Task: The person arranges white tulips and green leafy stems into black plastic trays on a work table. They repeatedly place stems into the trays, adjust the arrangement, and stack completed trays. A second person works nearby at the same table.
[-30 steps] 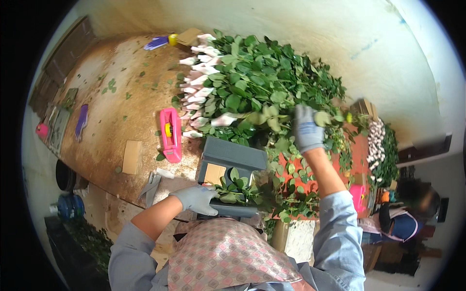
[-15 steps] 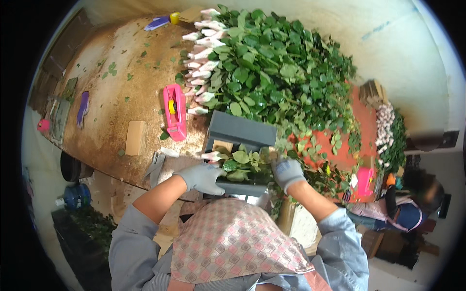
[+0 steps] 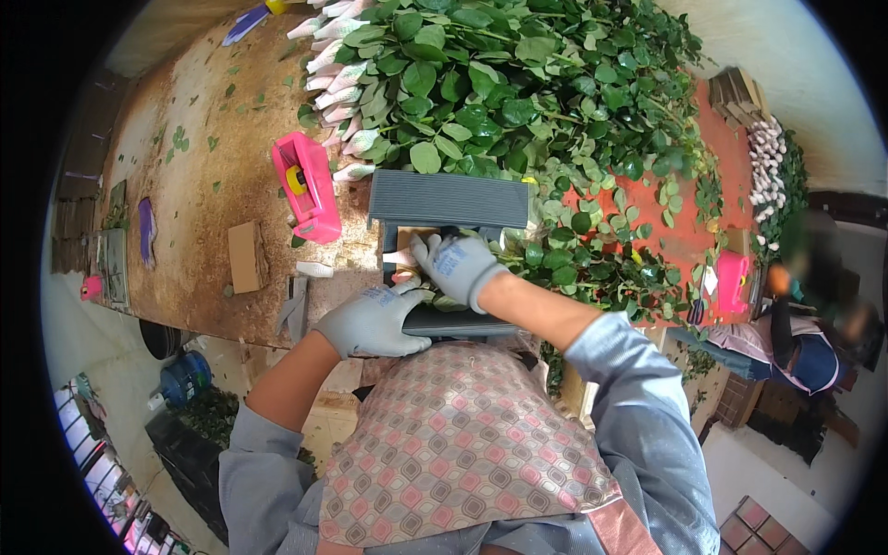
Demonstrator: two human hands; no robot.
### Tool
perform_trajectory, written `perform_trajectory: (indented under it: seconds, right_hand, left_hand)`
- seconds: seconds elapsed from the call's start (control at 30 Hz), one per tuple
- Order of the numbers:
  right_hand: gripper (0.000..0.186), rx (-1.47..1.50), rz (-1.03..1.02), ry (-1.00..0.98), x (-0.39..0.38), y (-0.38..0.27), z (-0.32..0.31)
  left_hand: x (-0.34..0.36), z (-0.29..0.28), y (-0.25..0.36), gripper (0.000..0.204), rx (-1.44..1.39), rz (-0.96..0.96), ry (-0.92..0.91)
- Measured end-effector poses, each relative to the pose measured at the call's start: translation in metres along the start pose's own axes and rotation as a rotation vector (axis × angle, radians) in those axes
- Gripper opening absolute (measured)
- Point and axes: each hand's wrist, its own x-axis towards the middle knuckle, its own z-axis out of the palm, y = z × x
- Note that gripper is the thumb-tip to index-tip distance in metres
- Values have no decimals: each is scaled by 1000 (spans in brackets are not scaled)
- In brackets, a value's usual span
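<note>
In front of me stands a dark grey trough (image 3: 449, 199) with a ribbed far panel and a lower near panel. White-sleeved rose buds (image 3: 398, 258) poke out of its left end. My left hand (image 3: 372, 320), in a grey glove, rests at that end, thumb over the near panel and fingers apart beside the buds. My right hand (image 3: 460, 266), gloved too, reaches into the trough just right of the buds with its fingers curled. What they close on is hidden. Green leaves show below its palm. Beyond the trough lies a big pile of leafy roses (image 3: 518, 83), their sleeved heads leftward.
Left of the trough are a pink tape dispenser (image 3: 307, 190), a cardboard piece (image 3: 246, 257) and a loose white sleeve (image 3: 314, 269). A purple glove (image 3: 146, 231) lies farther left. Cut foliage covers the red tabletop (image 3: 703, 213) at right. A co-worker (image 3: 795, 347) is at far right.
My right hand has moved left along the trough, from its right end to the buds. The left hand stays at the left end. The whole view has shifted somewhat.
</note>
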Motion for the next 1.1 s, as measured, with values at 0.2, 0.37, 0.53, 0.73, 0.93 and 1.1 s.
perform_trajectory:
  seconds: [0.2, 0.37, 0.53, 0.73, 0.93, 1.1]
  right_hand:
    - [33, 142, -58, 48, 17, 11, 29]
    - [39, 132, -71, 2, 16, 16, 36]
    - [40, 187, -51, 26, 17, 21, 49]
    - [35, 184, -36, 19, 18, 18, 44]
    - [27, 181, 17, -80, 21, 0, 34]
    - [36, 279, 46, -101, 16, -1, 16]
  left_hand:
    - [3, -34, -18, 64, -372, 157, 65]
    - [28, -21, -54, 38, 131, 25, 431]
    - [50, -4, -79, 14, 501, 82, 411]
    - [19, -25, -113, 10, 754, -102, 477]
    - [-22, -47, -32, 26, 479, 43, 355]
    - [8, -16, -30, 35, -44, 255, 208]
